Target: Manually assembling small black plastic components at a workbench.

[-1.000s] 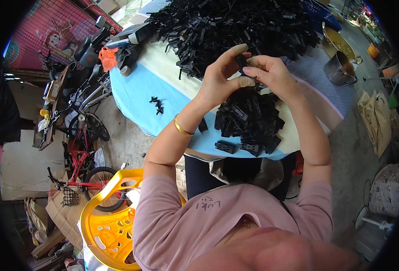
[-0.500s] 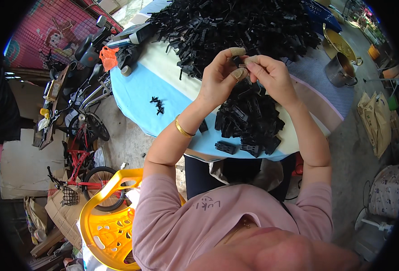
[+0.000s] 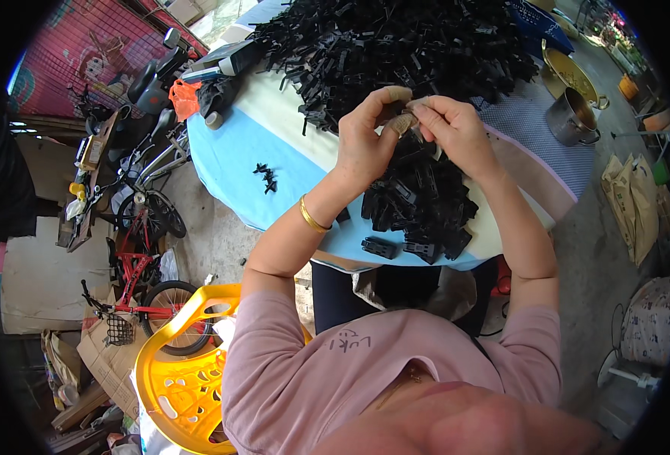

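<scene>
Fingers hide whatever sits between left hand (image 3: pixel 364 142) and right hand (image 3: pixel 460 136). The top edge crops the large black heap (image 3: pixel 411 49).

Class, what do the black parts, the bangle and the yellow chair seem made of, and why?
Black parts: probably moulded plastic, faintly glossy; repeated shapes, pale highlights.
Bangle: polished, gold-coloured metal, perhaps plated; bright glints.
Yellow chair: likely smooth moulded plastic; even colour, rounded cutouts.

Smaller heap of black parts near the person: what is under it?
A tablecloth; its blue and cream bands show around the smaller heap. Whatever lies directly beneath is covered, and the left hand and right hand partly hide the heap's far side.
</scene>
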The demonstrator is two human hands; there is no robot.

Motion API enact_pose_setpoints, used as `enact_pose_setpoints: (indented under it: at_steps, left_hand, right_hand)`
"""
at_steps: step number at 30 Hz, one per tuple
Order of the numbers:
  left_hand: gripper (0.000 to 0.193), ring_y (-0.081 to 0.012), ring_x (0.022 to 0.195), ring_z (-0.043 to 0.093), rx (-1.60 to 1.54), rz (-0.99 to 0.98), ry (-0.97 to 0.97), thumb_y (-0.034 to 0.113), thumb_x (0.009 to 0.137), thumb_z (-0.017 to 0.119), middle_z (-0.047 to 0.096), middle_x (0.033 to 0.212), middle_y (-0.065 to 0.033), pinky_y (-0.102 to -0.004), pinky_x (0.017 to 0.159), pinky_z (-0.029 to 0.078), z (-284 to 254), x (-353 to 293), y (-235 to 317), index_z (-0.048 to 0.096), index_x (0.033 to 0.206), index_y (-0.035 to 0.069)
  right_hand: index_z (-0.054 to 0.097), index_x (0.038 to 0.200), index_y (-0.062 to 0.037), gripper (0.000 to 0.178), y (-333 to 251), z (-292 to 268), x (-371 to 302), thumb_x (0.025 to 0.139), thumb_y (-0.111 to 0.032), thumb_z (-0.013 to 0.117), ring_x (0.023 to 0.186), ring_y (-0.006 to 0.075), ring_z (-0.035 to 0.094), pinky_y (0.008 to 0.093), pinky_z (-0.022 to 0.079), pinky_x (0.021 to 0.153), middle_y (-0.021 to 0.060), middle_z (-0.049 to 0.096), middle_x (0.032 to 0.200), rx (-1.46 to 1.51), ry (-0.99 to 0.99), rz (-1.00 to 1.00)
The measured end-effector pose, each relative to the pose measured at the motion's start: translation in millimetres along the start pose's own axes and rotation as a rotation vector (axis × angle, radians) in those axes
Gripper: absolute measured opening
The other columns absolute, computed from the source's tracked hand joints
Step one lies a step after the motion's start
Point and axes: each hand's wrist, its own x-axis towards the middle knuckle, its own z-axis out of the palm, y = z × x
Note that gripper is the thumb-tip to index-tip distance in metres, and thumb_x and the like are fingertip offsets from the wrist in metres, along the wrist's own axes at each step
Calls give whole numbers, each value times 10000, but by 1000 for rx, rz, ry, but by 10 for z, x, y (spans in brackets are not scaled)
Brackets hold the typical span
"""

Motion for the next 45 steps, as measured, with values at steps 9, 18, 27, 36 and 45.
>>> enact_pose_setpoints:
  at_steps: [9,18,27,36,45]
  left_hand:
    - [640,-275,893,598,389,218,-88,-2,630,697,582,1054,-128,-309,757,490,-2,18,171,423,1208,12]
    - [339,-268,897,608,-836,-550,-447,135,743,684,591,930,-123,-351,789,533,-259,91,75,538,996,-39]
    - [570,-197,746,625,-1061,-692,-623,241,585,814,606,801,-104,-271,658,523,-173,58,36,512,1004,2]
    - [174,-125,703,590,-688,-535,-248,33,732,684,596,767,-73,-220,636,494,-177,62,61,512,754,25]
    - [240,-159,821,608,-198,-294,32,-91,722,643,597,863,-86,-268,741,515,-83,8,148,505,911,-38]
  right_hand:
    - [619,916,-8,209,-62,-94,-21,727,-53,696,640,11,505,150,406,542,-6,584,726,-272,98,-273]
    - [601,916,0,232,50,-420,41,770,-165,673,678,27,519,149,421,595,-14,583,759,260,-194,-49]
    - [591,912,11,262,-48,-256,25,778,-198,675,657,55,523,168,438,592,8,584,787,378,-412,-149]
    - [567,990,5,184,1,-168,10,846,-109,576,693,56,524,167,434,612,11,565,804,100,-127,-222]
    - [559,900,15,106,-69,-24,-39,877,-64,493,653,60,505,193,417,604,11,549,714,-22,-75,-178]
